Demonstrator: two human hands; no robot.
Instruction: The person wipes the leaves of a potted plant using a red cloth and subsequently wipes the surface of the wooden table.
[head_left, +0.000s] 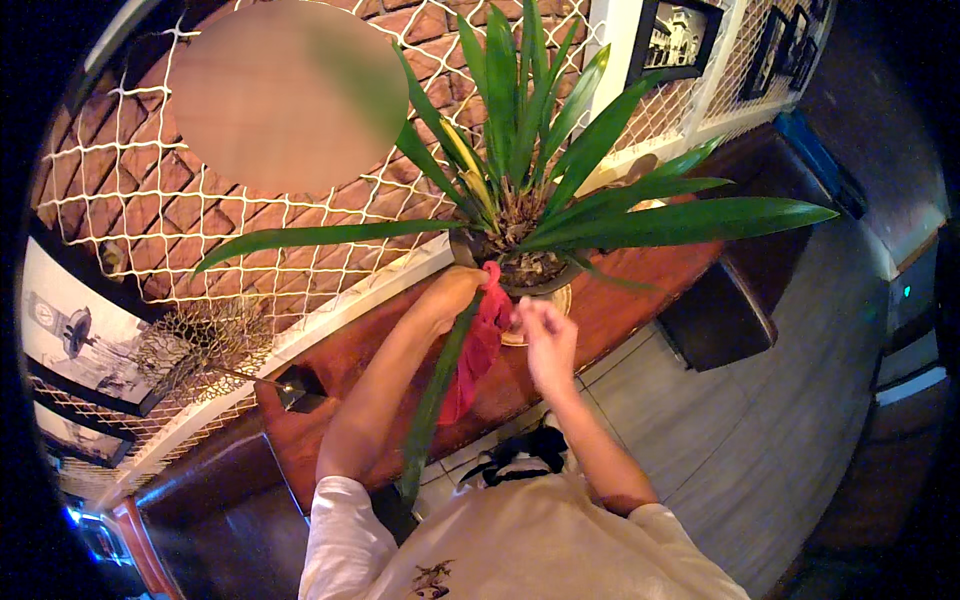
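A potted plant (517, 217) with long strap-like green leaves stands before me on a wooden table. My left hand (457, 291) is at the pot's near left rim, its fingers closed on the top of a red cloth (480, 352) that hangs down over the table. One long leaf (433, 405) droops past that hand towards me. Just right of the cloth, below the pot (536, 283), is my right hand (549, 334), fingers bent; whether it pinches anything is unclear. Under the pot a round woven-looking mat (559, 304) partly shows. A yellow leaf (465, 154) rises among the green ones.
The reddish wooden table (630, 289) runs along a brick wall covered with white netting (300, 225). A branching metallic ornament (202, 341) on a dark base (300, 388) stands at the left. A dark seat (716, 315) is at the right, and framed pictures (679, 37) hang on the wall.
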